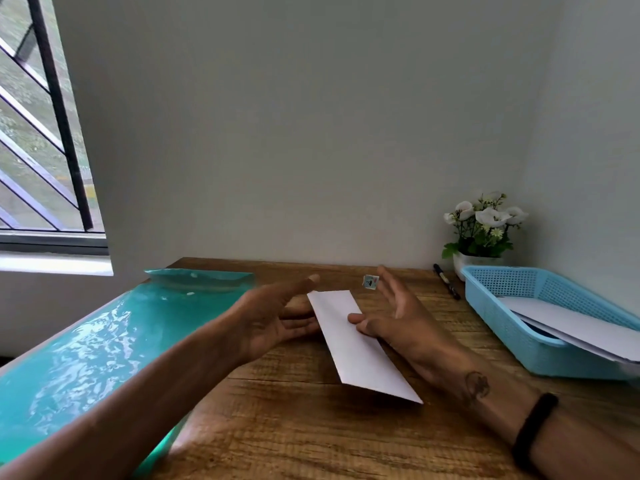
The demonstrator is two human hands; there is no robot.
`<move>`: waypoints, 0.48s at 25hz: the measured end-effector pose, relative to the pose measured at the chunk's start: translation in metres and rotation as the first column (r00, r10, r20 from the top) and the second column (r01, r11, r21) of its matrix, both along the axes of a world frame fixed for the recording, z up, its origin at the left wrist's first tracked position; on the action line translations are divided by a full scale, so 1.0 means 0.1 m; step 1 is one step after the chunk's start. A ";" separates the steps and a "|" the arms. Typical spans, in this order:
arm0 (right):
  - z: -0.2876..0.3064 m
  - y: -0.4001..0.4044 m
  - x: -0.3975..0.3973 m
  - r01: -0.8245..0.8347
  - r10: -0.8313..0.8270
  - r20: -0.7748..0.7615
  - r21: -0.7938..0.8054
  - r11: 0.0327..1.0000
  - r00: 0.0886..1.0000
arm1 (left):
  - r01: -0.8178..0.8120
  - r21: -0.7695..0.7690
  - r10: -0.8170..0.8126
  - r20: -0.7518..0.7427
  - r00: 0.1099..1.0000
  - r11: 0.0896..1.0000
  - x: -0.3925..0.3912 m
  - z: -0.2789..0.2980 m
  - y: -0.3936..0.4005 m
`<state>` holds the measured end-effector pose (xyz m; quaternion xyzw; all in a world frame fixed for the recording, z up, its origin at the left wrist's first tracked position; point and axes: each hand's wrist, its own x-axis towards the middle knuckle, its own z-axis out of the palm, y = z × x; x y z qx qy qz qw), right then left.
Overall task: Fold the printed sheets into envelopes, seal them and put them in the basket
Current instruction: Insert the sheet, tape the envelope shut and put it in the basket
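On the near part of the wooden table (pixel 311 427), a folded white sheet (pixel 360 344) is held slightly raised, its long axis running from near right to far left. The right hand (pixel 391 317) pinches the sheet's right edge between thumb and lower fingers; the upper fingers are spread, and a small sticker (pixel 370 282) sits at one fingertip. The left hand (pixel 273 317) is at the sheet's far-left end with fingers straight and spread; whether it touches the sheet cannot be told. A teal plastic folder (pixel 104 341) lies on the left. A blue basket (pixel 519 334) on the right holds white sheets. Farther back lie a black pen (pixel 446 282) and a potted white flower arrangement (pixel 481 230).
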<state>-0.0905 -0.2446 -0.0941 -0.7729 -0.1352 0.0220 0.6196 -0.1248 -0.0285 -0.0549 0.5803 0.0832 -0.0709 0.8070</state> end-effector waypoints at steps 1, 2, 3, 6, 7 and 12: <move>-0.01 0.00 0.00 0.002 -0.002 0.019 0.005 1.000 1.000 | 0.103 0.070 -0.101 -0.033 0.994 0.992 -0.03 0.00 -0.03; -0.01 0.01 -0.01 0.005 -0.006 0.045 0.012 1.000 0.999 | 0.210 0.148 -0.201 -0.072 0.977 0.966 -0.06 -0.02 -0.07; 0.00 0.01 -0.02 0.017 -0.019 0.076 0.016 1.000 0.997 | 0.293 0.208 -0.276 -0.104 0.955 0.933 -0.08 -0.05 -0.10; 0.05 0.01 -0.03 0.110 -0.118 0.186 0.052 0.993 0.975 | 0.317 0.351 -0.303 -0.094 0.948 0.881 -0.06 -0.10 -0.16; 0.07 0.00 -0.02 0.144 -0.158 0.213 0.078 0.987 0.964 | 0.258 0.396 -0.260 -0.051 0.964 0.881 -0.03 -0.10 -0.15; 0.16 -0.05 -0.01 0.206 -0.247 0.188 0.215 0.955 0.951 | 0.090 0.238 -0.127 0.147 0.981 0.967 0.05 -0.12 -0.08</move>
